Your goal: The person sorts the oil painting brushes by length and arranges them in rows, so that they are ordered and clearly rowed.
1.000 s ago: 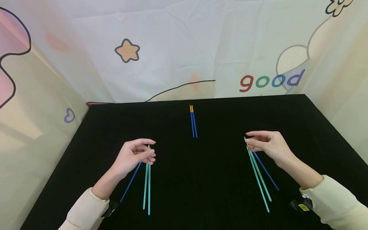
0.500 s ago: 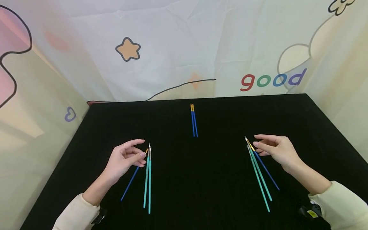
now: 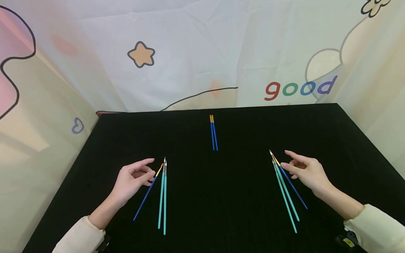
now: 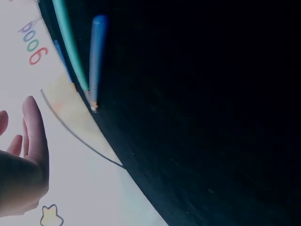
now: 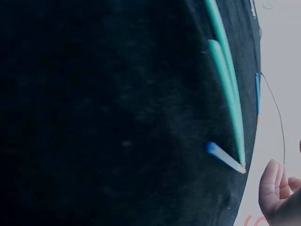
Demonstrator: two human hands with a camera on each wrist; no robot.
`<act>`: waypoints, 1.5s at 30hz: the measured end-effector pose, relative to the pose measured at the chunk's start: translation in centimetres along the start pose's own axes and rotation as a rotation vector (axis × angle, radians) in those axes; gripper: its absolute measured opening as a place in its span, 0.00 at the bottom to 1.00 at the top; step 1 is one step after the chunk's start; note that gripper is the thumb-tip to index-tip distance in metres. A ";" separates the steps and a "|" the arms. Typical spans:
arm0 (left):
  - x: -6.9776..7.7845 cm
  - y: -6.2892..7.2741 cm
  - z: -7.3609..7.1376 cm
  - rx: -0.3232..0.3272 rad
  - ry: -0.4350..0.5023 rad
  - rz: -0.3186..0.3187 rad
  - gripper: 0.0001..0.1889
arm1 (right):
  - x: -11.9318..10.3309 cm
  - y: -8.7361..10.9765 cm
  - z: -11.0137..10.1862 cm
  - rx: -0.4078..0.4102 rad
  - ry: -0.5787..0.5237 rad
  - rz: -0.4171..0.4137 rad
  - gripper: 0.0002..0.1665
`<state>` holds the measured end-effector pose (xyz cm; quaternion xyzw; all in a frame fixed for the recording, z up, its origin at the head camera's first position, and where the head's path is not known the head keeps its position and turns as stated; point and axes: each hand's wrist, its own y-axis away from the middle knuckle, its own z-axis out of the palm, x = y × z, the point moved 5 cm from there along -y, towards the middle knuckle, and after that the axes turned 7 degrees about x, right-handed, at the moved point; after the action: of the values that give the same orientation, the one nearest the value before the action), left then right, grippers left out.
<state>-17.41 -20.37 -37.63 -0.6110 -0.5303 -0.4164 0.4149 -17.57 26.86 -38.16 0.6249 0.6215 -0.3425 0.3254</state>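
My left hand (image 3: 134,177) hovers with loose fingers just left of a blue paintbrush (image 3: 143,200), its thumb overlapping the brush near the gold ferrule. Two teal paintbrushes (image 3: 161,200) lie right beside that one, tips close together. On the right, my right hand (image 3: 305,172) also has loose fingers, its thumb tip over or beside another blue paintbrush (image 3: 292,186); contact cannot be told. Two more teal paintbrushes (image 3: 284,196) meet this brush near their tips and fan apart toward me. In the wrist views, the left fingers (image 4: 35,127) and right fingers (image 5: 270,181) appear apart from the brushes.
Two blue paintbrushes with gold ends (image 3: 213,135) lie side by side at the back middle of the black table (image 3: 221,196). A printed cloth (image 3: 196,52) hangs behind the table and along its sides.
Both hands have drawn back outward, the left to the left and the right to the right, and lowered slightly. The brush tips they covered now show. The brushes stay in place.
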 end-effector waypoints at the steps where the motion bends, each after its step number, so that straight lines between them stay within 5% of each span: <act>1: -0.1 0.1 0.0 0.003 -0.024 -0.007 0.22 | 0.2 0.1 0.1 -0.004 0.012 0.000 0.35; 13: -1.6 1.0 -0.6 -0.032 -0.261 0.020 0.18 | 1.9 1.3 0.4 0.007 0.208 -0.040 0.35; 24: -2.6 1.4 -1.3 -0.095 -0.384 -0.051 0.27 | 2.3 1.9 0.6 0.015 0.324 -0.070 0.36; 31: -3.4 1.7 -0.7 -0.234 -0.409 -0.094 0.33 | 2.7 2.5 1.2 -0.020 0.407 -0.105 0.37; 45: -3.5 1.8 0.1 -0.165 -0.548 0.029 0.29 | 3.5 3.0 1.9 0.069 0.451 -0.217 0.31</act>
<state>-15.90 -21.49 -41.14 -0.7400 -0.5781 -0.2715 0.2109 -14.61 27.15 -42.20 0.6257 0.7299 -0.2485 0.1184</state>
